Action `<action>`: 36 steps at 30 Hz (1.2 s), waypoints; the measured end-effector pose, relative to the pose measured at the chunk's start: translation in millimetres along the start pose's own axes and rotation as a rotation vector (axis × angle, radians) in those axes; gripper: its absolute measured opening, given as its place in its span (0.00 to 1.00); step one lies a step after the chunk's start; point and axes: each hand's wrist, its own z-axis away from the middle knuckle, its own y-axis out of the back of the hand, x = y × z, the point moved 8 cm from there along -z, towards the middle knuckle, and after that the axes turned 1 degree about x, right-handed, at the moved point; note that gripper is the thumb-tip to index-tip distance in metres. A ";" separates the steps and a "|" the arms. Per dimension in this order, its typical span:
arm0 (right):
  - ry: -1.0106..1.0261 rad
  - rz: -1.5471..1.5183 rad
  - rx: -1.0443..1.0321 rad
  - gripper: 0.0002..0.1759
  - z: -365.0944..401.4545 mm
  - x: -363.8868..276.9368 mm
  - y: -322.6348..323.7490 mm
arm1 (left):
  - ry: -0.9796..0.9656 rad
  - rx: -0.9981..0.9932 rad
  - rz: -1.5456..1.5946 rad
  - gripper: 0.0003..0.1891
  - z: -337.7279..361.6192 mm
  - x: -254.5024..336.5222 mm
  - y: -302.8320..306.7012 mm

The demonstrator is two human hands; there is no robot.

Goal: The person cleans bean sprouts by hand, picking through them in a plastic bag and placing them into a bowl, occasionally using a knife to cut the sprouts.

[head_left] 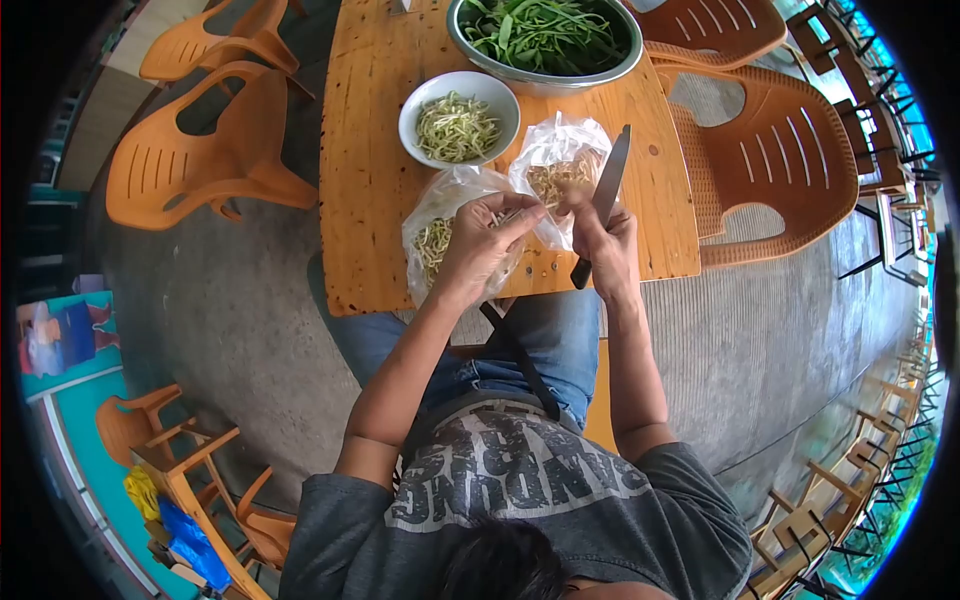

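Note:
My right hand (612, 250) is wrapped round the dark handle of a knife (612, 175), its blade pointing up and away; thumb and forefinger are blurred. Facing it, my left hand (485, 240) is closed in a pinch on a few pale bean sprouts, partly hidden by the fingers. Beneath the left hand lies a clear plastic bag (465, 185) with bean sprouts (432, 245) in it. A second plastic bag (565, 132), beside the knife, contains brownish, stringy bits (552, 183). Beyond them stands a white bowl (408, 125) of trimmed-looking sprouts (458, 128).
A metal basin (632, 62) full of green leaves (540, 35) stands at the far end of the wooden table (360, 150). Orange plastic chairs flank it, one at left (215, 150) and one at right (775, 160). The table's near edge is just above my lap.

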 end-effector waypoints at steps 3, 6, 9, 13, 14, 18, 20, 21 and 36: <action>0.001 -0.058 -0.008 0.25 -1.6 -6.3 10.6 | 0.028 0.038 0.125 0.08 -12.3 -5.1 -4.7; -0.032 -0.106 -0.098 0.27 3.9 -0.3 12.8 | 0.046 0.060 0.154 0.08 -18.0 -7.3 -9.8; -0.054 -0.162 -0.186 0.26 7.4 8.8 9.6 | 0.058 0.055 0.146 0.08 -23.1 -9.9 -17.9; -0.031 -0.172 -0.158 0.23 5.0 17.3 14.3 | 0.054 0.079 0.139 0.08 -27.5 -12.5 -23.3; -0.032 -0.171 -0.164 0.22 4.3 17.7 13.9 | 0.054 0.079 0.125 0.08 -28.7 -13.1 -23.6; -0.026 -0.153 -0.166 0.21 1.7 18.5 14.1 | 0.044 0.070 0.091 0.08 -31.2 -15.9 -23.7; -0.020 -0.139 -0.157 0.20 0.8 19.1 13.9 | 0.048 0.070 0.088 0.08 -30.7 -15.6 -23.4; -0.015 -0.132 -0.152 0.20 0.3 19.1 13.6 | 0.043 0.068 0.089 0.08 -31.1 -15.7 -22.6; -0.002 0.023 -0.014 0.17 -0.3 25.2 10.6 | 0.012 -0.011 0.005 0.06 -5.0 -17.9 -27.2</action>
